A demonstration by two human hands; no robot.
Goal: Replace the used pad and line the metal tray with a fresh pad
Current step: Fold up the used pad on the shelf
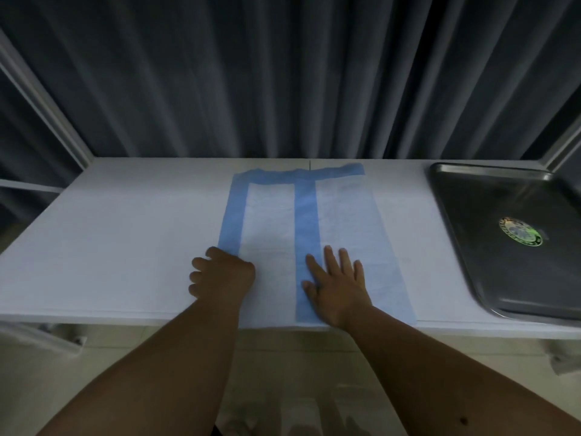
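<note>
While the right hand (338, 284) is lying flat with its fingers (330, 262) spread wide, pressing on the blue centre band of the fresh pad (301, 234), the left hand (220, 275) is resting at the pad's near left corner with fingers (199, 273) curled; whether they are pinching the blue edge cannot be told. From both hands the pad is running lengthwise away toward the curtain (283, 73), partly folded on the white surface (110, 240). Well apart to the right, the bare metal tray (490, 247) is sitting, so the right hand is judged the nearer one for carrying the pad across.
</note>
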